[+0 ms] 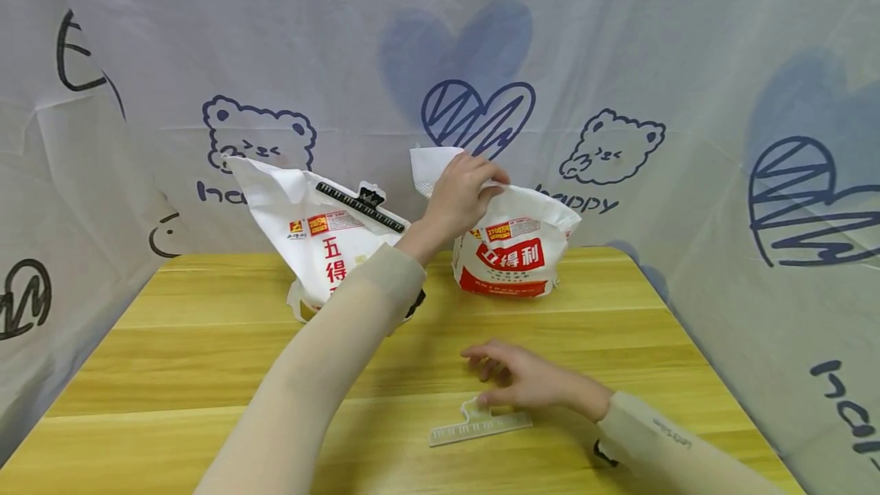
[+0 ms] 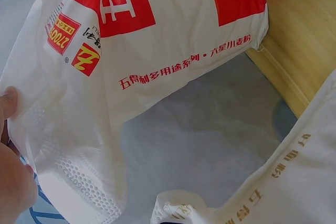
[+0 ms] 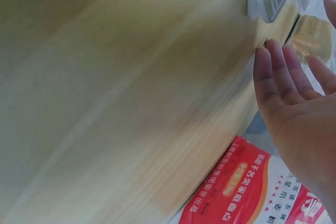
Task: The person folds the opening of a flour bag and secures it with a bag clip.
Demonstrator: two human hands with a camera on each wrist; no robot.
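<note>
In the head view, my left hand grips the top of the far right bag. The left bag already wears a black clip; the right one shows none, so it looks undone. A clear clip lies near, by my right hand.

Left wrist: thumb and fingers pinch the bag's edge.

Right wrist: my fingers reach out loosely, holding nothing.
</note>
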